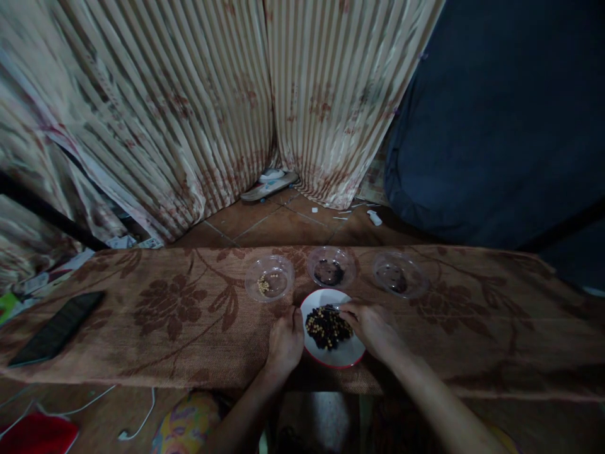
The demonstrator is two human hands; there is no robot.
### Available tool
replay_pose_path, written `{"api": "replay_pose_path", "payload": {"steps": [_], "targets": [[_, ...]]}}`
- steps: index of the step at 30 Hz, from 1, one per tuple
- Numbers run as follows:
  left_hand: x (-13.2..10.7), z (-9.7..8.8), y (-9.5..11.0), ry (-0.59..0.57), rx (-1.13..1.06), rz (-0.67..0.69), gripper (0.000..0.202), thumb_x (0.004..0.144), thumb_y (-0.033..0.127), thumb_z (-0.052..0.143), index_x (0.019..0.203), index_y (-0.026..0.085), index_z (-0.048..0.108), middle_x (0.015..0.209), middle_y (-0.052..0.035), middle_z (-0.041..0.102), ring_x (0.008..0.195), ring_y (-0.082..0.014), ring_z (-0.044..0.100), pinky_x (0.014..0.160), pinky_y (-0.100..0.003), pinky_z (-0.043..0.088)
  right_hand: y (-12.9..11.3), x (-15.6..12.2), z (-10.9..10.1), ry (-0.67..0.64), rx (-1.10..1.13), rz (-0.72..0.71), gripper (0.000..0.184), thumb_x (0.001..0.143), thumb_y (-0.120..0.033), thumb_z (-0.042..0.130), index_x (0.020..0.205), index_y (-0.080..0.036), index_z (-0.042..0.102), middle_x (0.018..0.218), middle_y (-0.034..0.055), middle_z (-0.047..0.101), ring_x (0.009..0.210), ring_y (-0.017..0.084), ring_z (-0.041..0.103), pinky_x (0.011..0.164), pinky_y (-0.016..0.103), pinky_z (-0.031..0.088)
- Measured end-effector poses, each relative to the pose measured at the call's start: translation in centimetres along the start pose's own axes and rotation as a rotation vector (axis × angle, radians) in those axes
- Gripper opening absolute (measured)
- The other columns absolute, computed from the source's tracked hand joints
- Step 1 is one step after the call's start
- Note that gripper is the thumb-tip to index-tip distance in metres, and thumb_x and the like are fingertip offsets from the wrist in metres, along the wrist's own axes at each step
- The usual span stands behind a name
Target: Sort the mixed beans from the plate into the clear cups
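Observation:
A white plate with a red rim (pixel 339 364) holds a mixed heap of dark and pale yellow beans (pixel 327 329). My left hand (pixel 286 338) is closed at the plate's left edge, with the thumb near the rim. Over the right side of the plate, my right hand (pixel 371 328) pinches a thin shiny tool (pixel 333 308) that looks like tweezers, its tip above the beans. Behind the plate stand three clear plastic bowls: the left bowl (pixel 286 287) has a few pale beans, the middle bowl (pixel 350 265) and the right bowl (pixel 416 287) have dark ones.
A brown flowered cloth (pixel 189 359) covers the narrow table. At its left end lies a dark phone (pixel 57 329). Beyond are striped curtains (pixel 212 94), a skateboard (pixel 269 187) on the tiled floor, and a dark blue cover (pixel 496 126). A white cable (pixel 146 416) hangs at the lower left.

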State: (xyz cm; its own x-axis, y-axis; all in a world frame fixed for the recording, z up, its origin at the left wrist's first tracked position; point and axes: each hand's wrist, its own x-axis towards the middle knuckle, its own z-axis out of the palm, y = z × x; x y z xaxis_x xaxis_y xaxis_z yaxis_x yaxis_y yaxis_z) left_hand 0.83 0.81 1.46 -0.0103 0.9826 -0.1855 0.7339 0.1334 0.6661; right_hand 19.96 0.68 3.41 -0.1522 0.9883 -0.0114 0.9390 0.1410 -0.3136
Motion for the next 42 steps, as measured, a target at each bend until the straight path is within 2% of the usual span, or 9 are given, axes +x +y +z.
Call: {"api": "replay_pose_path", "payload": {"steps": [10, 18, 26, 30, 35, 37, 39, 42], "targets": [[0.1, 0.0, -0.1, -0.001, -0.009, -0.001, 0.040, 0.091, 0.033, 0.027, 0.099, 0.016, 0.062, 0.096, -0.0111, 0.070, 0.089, -0.0201, 0.064, 0.079, -0.029, 0.044, -0.3, -0.1, -0.2, 0.027, 0.038, -0.030, 0.025, 0.087, -0.033, 0.046, 0.087, -0.028, 0.070, 0.094, 0.0010, 0.071, 0.081, 0.016, 0.065, 0.070, 0.024, 0.043], [0.1, -0.1, -0.1, -0.010, 0.003, -0.005, 0.039, 0.091, 0.033, 0.027, 0.097, 0.016, 0.061, 0.095, -0.0104, 0.070, 0.088, -0.0192, 0.064, 0.079, -0.028, 0.043, -0.1, -0.1, -0.6, 0.026, 0.116, 0.002, 0.025, 0.087, -0.035, 0.047, 0.092, -0.028, 0.069, 0.087, 0.0006, 0.072, 0.077, 0.016, 0.065, 0.069, 0.024, 0.044], [0.0, 0.0, -0.1, -0.011, 0.017, -0.006, 0.041, 0.091, 0.034, 0.024, 0.101, 0.016, 0.060, 0.095, -0.0106, 0.070, 0.088, -0.0190, 0.064, 0.078, -0.027, 0.043, 0.2, -0.2, -1.9, 0.086, 0.398, 0.040, 0.029, 0.085, -0.040, 0.046, 0.092, -0.025, 0.070, 0.085, 0.0016, 0.072, 0.074, 0.017, 0.065, 0.065, 0.025, 0.048], [-0.1, -0.1, -0.1, -0.011, 0.048, 0.004, 0.042, 0.092, 0.034, 0.021, 0.101, 0.016, 0.059, 0.097, -0.0114, 0.068, 0.089, -0.0199, 0.063, 0.079, -0.029, 0.042, -1.8, 1.4, -3.3, 0.133, 0.480, -0.030, 0.031, 0.085, -0.040, 0.046, 0.096, -0.024, 0.069, 0.087, 0.0024, 0.072, 0.075, 0.018, 0.065, 0.066, 0.026, 0.048], [-0.2, -0.3, 0.1, -0.024, 0.028, 0.004, 0.041, 0.092, 0.034, 0.020, 0.097, 0.017, 0.057, 0.094, -0.0109, 0.068, 0.089, -0.0202, 0.063, 0.077, -0.029, 0.042, -6.2, 5.2, -4.1, 0.170, 0.327, -0.192, 0.023, 0.084, -0.033, 0.051, 0.090, -0.024, 0.071, 0.088, 0.0015, 0.072, 0.079, 0.017, 0.065, 0.073, 0.026, 0.046], [-0.2, -0.3, 0.1, -0.031, 0.036, -0.001, 0.041, 0.091, 0.035, 0.020, 0.097, 0.017, 0.057, 0.092, -0.0109, 0.069, 0.088, -0.0209, 0.063, 0.076, -0.029, 0.042, -7.3, 6.4, -4.1, 0.165, 0.272, -0.196, 0.021, 0.083, -0.032, 0.052, 0.087, -0.023, 0.071, 0.082, 0.0017, 0.072, 0.076, 0.017, 0.065, 0.071, 0.025, 0.046], [-0.2, -0.3, 0.0, -0.036, 0.033, 0.007, 0.041, 0.091, 0.035, 0.019, 0.096, 0.018, 0.056, 0.091, -0.0108, 0.069, 0.087, -0.0208, 0.063, 0.075, -0.029, 0.042, -7.7, 7.0, -4.0, 0.182, 0.284, -0.183, 0.021, 0.082, -0.032, 0.053, 0.087, -0.023, 0.071, 0.082, 0.0018, 0.072, 0.075, 0.016, 0.065, 0.071, 0.025, 0.046], [-0.4, -0.3, -0.1, -0.042, 0.022, 0.013, 0.041, 0.091, 0.035, 0.018, 0.096, 0.018, 0.055, 0.092, -0.0109, 0.068, 0.087, -0.0206, 0.063, 0.075, -0.029, 0.042, -6.9, 6.6, -4.2, 0.198, 0.347, -0.153, 0.022, 0.082, -0.033, 0.053, 0.090, -0.022, 0.070, 0.084, 0.0015, 0.072, 0.074, 0.015, 0.065, 0.069, 0.023, 0.047]]}}
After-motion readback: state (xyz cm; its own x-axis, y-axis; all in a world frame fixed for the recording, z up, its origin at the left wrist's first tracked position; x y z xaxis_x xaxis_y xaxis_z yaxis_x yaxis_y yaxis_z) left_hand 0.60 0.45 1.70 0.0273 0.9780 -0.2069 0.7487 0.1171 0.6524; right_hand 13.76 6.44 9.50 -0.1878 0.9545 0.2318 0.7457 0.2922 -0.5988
